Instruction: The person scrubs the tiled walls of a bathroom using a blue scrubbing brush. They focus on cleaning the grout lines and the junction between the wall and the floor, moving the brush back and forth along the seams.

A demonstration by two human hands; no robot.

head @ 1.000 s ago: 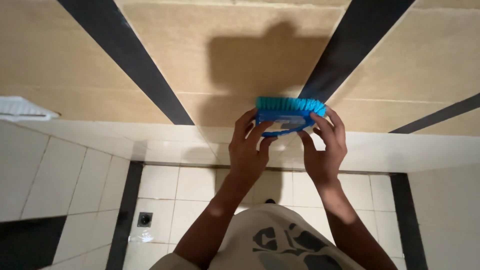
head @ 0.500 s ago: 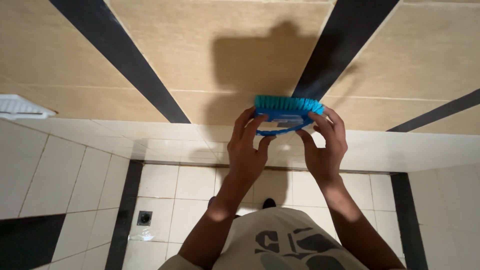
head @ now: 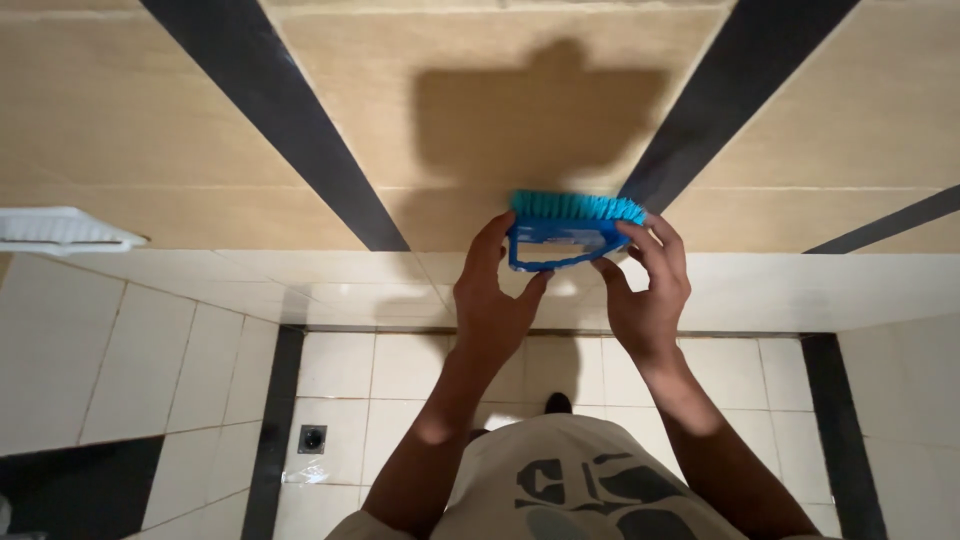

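Observation:
A blue scrub brush [head: 560, 235] with turquoise bristles is pressed bristles-first against the beige tiled wall [head: 180, 130], just right of a black diagonal stripe. My left hand [head: 495, 300] grips the brush's left end with thumb and fingers. My right hand [head: 645, 290] holds its right end, fingers curled over the back. Both forearms reach up from the bottom of the view. The brush's shadow falls on the wall above it.
Black stripes [head: 270, 110] cross the beige wall. White wall tiles [head: 820, 285] run below it down to a white tiled floor [head: 340, 370] with a small drain [head: 313, 438]. A white shelf [head: 55, 230] juts from the left wall.
The brush and both hands have stayed at nearly the same spot on the wall, shifting only slightly downward.

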